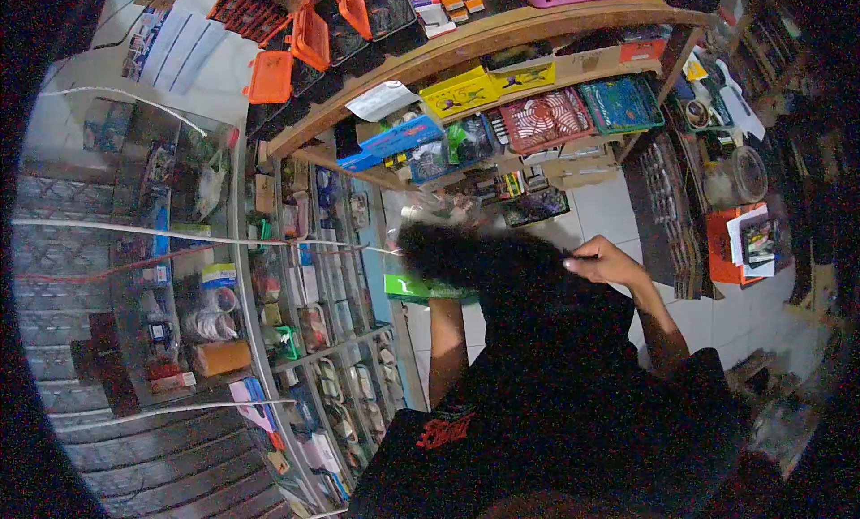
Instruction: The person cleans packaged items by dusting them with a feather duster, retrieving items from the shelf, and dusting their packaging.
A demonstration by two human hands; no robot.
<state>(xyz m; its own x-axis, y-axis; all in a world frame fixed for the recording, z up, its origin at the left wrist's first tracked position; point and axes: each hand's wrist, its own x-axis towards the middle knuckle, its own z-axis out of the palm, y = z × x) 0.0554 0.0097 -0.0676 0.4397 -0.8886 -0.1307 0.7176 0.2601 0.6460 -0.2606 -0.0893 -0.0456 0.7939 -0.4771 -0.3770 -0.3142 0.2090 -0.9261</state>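
Observation:
A black fuzzy thing [484, 255] spreads in front of my dark shirt [555, 385]; what it is I cannot make out. My right hand [605, 261] is closed, its thumb and fingertips pinching the right edge of this dark thing. Below its left end, my left forearm [446, 349] reaches up, and the hand itself is hidden. A green box [417, 289] shows beside that wrist, partly covered. Whether my left hand touches the box or the fuzzy thing is not visible.
Glass display shelves [255, 340] with small goods stand at the left. A wooden rack [502, 40] arches across the front, holding a red basket [546, 119] and a blue-green basket [623, 102]. An orange box [724, 246] is at the right. White cables [134, 225] cross the left side.

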